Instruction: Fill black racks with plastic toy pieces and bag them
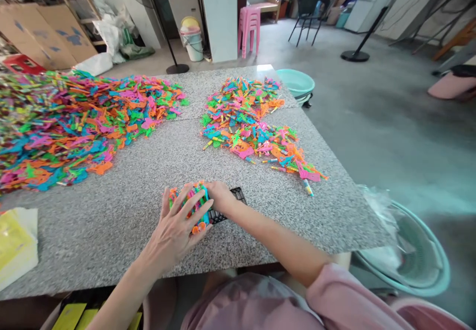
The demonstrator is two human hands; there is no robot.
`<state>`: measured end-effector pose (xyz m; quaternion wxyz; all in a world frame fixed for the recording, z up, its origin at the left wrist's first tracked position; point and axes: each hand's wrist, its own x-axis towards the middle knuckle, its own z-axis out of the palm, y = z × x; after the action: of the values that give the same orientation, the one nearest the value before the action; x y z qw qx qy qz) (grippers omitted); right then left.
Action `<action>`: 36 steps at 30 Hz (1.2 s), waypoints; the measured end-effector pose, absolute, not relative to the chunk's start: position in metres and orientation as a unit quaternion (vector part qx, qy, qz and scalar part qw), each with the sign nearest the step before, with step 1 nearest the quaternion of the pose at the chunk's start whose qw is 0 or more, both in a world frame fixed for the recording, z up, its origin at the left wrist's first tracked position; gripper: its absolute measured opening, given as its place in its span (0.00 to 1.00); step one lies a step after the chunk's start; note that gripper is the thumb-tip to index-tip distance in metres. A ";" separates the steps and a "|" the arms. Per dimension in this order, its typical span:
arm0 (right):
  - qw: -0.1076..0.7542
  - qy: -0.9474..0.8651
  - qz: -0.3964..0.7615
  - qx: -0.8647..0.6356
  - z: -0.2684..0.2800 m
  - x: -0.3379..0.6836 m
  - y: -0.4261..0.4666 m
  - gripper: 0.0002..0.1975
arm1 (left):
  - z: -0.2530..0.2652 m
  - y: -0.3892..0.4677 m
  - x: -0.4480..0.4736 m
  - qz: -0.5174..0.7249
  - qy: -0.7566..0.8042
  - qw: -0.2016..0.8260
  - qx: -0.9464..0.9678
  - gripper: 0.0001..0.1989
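A packed row of small bright plastic pieces (189,208) in orange, green, pink and blue sits on a black gridded tray (238,195) near the table's front edge. My left hand (178,223) lies over the row from the left. Its long fingers reach across the top, and its thumb is by the orange ends at the front. At the row's far right side, my right hand (220,197) has its fingers curled in against the pieces, and their tips are partly hidden. The right wrist passes over the tray, whose left part is covered by the pieces and hands.
A large heap of similar pieces (82,126) covers the table's (163,161) left back; a smaller heap (249,121) lies right of centre. A loose labelled tube (308,188) is near it. Yellow-and-white packaging (18,243) lies left. A turquoise basket (424,270) stands beyond the right edge.
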<state>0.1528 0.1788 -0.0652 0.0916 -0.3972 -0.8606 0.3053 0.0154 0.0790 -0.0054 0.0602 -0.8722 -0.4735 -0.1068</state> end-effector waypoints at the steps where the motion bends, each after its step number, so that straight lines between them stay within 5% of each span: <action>1: 0.096 -0.856 0.312 -0.401 -0.066 0.154 0.175 0.12 | -0.006 0.080 0.015 -0.103 -0.462 0.073 -0.878 0.20; 5: 0.195 -0.829 0.290 -0.436 -0.071 0.206 0.163 0.18 | -0.010 0.084 0.012 -0.123 -0.439 0.103 -0.884 0.18; 8: 0.266 -0.689 0.142 -0.659 -0.071 0.299 0.164 0.17 | -0.013 0.086 0.011 -0.145 -0.439 0.101 -0.881 0.18; 10: 0.240 -0.575 0.080 -0.778 -0.072 0.364 0.166 0.15 | -0.014 0.088 0.011 -0.154 -0.437 0.094 -0.881 0.18; 15: 0.271 -0.556 0.238 -0.749 -0.091 0.424 0.153 0.09 | -0.013 0.087 0.010 -0.149 -0.444 0.082 -0.880 0.17; 19: 0.363 -0.545 0.416 -0.631 -0.104 0.384 0.130 0.11 | -0.003 0.081 0.014 -0.118 -0.471 0.043 -0.873 0.17; 23: 0.379 -0.540 0.471 -0.585 -0.102 0.324 0.120 0.12 | 0.005 0.079 0.019 -0.073 -0.492 0.009 -0.867 0.16; 29: 0.301 -0.691 0.418 -0.508 -0.100 0.228 0.119 0.02 | 0.005 0.079 0.021 -0.060 -0.499 -0.004 -0.864 0.18; 36: 0.147 -0.805 0.331 -0.469 -0.084 0.200 0.126 0.04 | 0.002 0.078 0.021 -0.081 -0.497 -0.009 -0.864 0.18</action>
<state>0.1999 0.1255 -0.0843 0.1467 -0.4692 -0.8053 0.3313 0.0207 0.0780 0.0024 -0.0085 -0.8642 -0.4965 -0.0814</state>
